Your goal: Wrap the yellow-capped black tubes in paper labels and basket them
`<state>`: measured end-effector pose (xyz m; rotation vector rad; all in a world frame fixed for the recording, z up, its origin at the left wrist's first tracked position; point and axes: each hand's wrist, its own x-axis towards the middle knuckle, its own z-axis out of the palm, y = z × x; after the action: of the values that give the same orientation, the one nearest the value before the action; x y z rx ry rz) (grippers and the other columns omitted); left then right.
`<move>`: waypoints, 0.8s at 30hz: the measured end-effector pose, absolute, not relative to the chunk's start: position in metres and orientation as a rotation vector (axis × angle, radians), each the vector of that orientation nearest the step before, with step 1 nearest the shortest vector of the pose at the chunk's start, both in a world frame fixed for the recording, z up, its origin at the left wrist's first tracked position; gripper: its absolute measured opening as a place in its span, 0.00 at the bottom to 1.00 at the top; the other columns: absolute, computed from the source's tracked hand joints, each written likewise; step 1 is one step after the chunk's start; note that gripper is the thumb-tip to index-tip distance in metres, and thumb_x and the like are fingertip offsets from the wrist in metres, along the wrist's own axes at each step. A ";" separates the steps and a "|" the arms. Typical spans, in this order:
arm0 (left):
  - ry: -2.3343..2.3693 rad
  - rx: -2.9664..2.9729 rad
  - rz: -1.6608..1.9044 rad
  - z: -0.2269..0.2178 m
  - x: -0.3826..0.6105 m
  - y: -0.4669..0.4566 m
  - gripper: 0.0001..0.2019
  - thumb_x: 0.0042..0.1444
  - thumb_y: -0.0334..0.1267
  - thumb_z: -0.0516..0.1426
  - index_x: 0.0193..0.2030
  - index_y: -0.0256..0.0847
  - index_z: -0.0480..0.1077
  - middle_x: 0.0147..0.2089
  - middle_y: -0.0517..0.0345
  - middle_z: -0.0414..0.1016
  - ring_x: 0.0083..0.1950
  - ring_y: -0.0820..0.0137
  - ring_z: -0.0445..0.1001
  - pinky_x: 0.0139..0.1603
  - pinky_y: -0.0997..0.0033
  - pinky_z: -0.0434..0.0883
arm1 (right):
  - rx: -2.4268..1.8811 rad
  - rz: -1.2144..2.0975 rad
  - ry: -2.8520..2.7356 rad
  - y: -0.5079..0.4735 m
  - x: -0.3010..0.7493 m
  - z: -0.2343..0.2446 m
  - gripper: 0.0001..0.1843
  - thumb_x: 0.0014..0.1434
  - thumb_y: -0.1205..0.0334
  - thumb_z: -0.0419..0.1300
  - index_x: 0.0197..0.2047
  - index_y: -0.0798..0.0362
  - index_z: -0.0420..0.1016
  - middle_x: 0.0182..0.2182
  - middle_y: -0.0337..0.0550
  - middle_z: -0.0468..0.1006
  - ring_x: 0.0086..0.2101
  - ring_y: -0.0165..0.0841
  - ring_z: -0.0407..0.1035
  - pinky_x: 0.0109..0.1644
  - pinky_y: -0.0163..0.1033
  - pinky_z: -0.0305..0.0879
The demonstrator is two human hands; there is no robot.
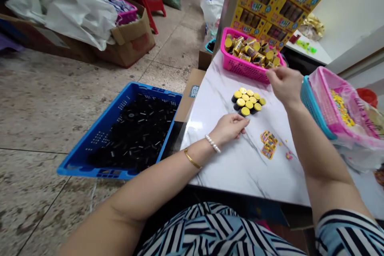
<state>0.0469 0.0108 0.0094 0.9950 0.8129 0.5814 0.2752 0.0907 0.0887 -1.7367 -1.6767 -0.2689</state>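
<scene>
My left hand (pixel 230 127) rests on the white marble table (pixel 240 164), fingers curled loosely, its fingertips touching the near edge of a cluster of small black tubs with yellow lids (pixel 247 101). My right hand (pixel 284 83) hovers at the front rim of a pink basket (pixel 240 66) filled with wrapped yellow tubs, its fingers pinched together; what they hold is hidden. A few small yellow stickers (pixel 268 144) lie on the table between my arms.
A blue crate (pixel 90 148) of black parts sits on the floor to the left. Yellow display boxes (pixel 270 4) are stacked behind the pink basket. A pink and blue basket (pixel 327 104) lined with plastic stands at the right. Cardboard boxes and bags lie far left.
</scene>
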 end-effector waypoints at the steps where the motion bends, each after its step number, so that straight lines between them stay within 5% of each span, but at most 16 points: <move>1: 0.820 1.009 0.587 0.011 0.047 0.010 0.11 0.64 0.39 0.65 0.34 0.37 0.71 0.23 0.63 0.72 0.18 0.80 0.62 0.21 0.76 0.58 | -1.747 -0.268 -1.694 0.061 0.274 0.077 0.11 0.64 0.55 0.64 0.38 0.52 0.86 0.33 0.45 0.86 0.34 0.37 0.78 0.46 0.45 0.72; 5: 0.770 1.192 0.499 0.014 0.048 0.002 0.12 0.65 0.39 0.63 0.32 0.37 0.71 0.22 0.62 0.71 0.19 0.79 0.62 0.22 0.75 0.58 | -1.888 -0.118 -1.809 -0.046 0.281 0.034 0.08 0.60 0.57 0.67 0.37 0.51 0.86 0.31 0.44 0.85 0.30 0.34 0.75 0.41 0.42 0.71; 11: 0.736 1.410 0.430 0.011 0.051 -0.001 0.09 0.66 0.38 0.62 0.34 0.37 0.73 0.24 0.61 0.72 0.21 0.79 0.64 0.24 0.75 0.59 | -2.006 0.084 -1.680 -0.147 0.293 -0.007 0.13 0.61 0.53 0.70 0.48 0.47 0.87 0.39 0.45 0.84 0.36 0.36 0.76 0.39 0.42 0.71; 15: 0.750 1.405 0.447 0.006 0.054 -0.002 0.09 0.63 0.38 0.64 0.34 0.37 0.73 0.24 0.60 0.73 0.22 0.78 0.65 0.24 0.75 0.60 | -1.933 0.064 -1.575 -0.164 0.298 -0.030 0.06 0.63 0.56 0.69 0.37 0.48 0.87 0.32 0.42 0.82 0.36 0.37 0.75 0.44 0.46 0.72; 24: 0.594 1.348 0.562 0.007 0.052 -0.001 0.23 0.55 0.57 0.68 0.36 0.35 0.79 0.36 0.51 0.81 0.33 0.74 0.73 0.31 0.74 0.65 | -1.537 -0.167 -1.771 -0.117 0.259 0.018 0.05 0.63 0.58 0.70 0.42 0.43 0.88 0.37 0.44 0.79 0.38 0.36 0.76 0.41 0.44 0.75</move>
<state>0.0521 -0.0014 0.0068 1.3482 0.5939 0.5616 0.2594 -0.1172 0.0181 -1.5371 -1.7706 -0.1671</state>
